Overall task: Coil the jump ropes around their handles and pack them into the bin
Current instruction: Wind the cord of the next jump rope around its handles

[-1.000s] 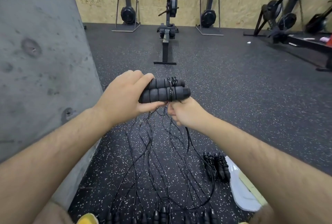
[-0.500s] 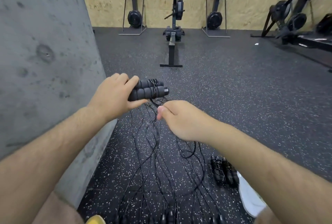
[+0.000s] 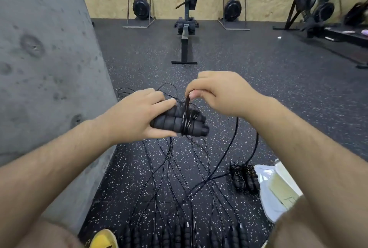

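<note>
Left hand point(image 3: 137, 116) grips two black foam handles point(image 3: 171, 123) side by side above loose ropes point(image 3: 169, 168) on the speckled rubber floor point(image 3: 268, 92), a few turns wound at mid-length; right hand point(image 3: 221, 92), below the handles 0.5 s ago, now pinches the cord point(image 3: 187, 104) taut above them; rowing machine point(image 3: 187, 18) stands beyond.

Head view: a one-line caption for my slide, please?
Left hand grips paired foam handles while right hand pinches the rope wound around them.

Head-worn camera looks forward and down, close over the hands point(image 3: 179, 108).
</note>
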`<act>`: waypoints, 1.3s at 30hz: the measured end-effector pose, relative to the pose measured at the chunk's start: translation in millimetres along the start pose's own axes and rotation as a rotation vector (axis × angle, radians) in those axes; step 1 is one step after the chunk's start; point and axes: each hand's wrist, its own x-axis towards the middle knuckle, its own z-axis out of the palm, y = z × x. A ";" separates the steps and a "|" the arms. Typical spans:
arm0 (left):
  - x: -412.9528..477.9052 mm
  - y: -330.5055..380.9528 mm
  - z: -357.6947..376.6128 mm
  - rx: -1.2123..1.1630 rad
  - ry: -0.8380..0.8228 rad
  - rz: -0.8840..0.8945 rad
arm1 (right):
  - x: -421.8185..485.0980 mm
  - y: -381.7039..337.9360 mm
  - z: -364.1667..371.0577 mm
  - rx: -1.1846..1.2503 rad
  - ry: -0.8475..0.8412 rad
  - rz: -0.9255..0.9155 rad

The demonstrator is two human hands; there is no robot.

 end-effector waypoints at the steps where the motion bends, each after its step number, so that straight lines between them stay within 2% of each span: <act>1: 1.7 5.5 -3.7 -0.020 0.023 -0.004 | -0.7 5.0 3.7 0.038 0.009 0.013; 4: 5.3 13.9 -13.5 -0.045 0.055 -0.035 | -1.2 9.7 17.6 0.154 -0.001 0.075; 5: 5.5 14.6 -15.3 -0.045 0.061 -0.052 | -0.2 10.0 26.6 0.251 -0.024 0.117; 7: 4.5 14.9 -17.1 -0.051 0.080 -0.092 | -3.8 -2.2 34.7 0.601 -0.128 0.214; 8: 4.0 14.5 -17.3 -0.055 0.087 -0.110 | -4.4 -10.7 37.9 0.657 -0.125 0.220; 9: 3.4 13.8 -17.0 -0.056 0.088 -0.127 | -3.5 -19.1 43.0 0.668 -0.133 0.230; 13: 3.2 8.4 -15.2 0.009 0.098 -0.165 | -10.6 -40.7 60.8 0.743 -0.252 0.470; 15: 4.3 3.8 -13.6 0.079 0.105 -0.208 | -9.3 -55.3 61.4 0.761 -0.266 0.482; 17: 4.8 -2.8 -10.6 0.159 0.098 -0.248 | -11.5 -68.4 63.6 0.882 -0.238 0.489; 24: 0.0 -21.2 -0.7 0.248 0.007 -0.270 | -16.3 -79.4 49.5 0.666 -0.262 0.433; 28: 2.1 -19.6 3.1 0.252 -0.025 -0.270 | -23.2 -76.3 28.2 0.764 -0.344 0.447; 32: 5.8 -14.6 6.9 0.234 -0.038 -0.263 | -27.8 -64.4 16.7 0.789 -0.339 0.440; 39: 14.4 -7.9 15.3 0.220 -0.046 -0.225 | -32.2 -55.8 3.9 0.463 -0.315 0.316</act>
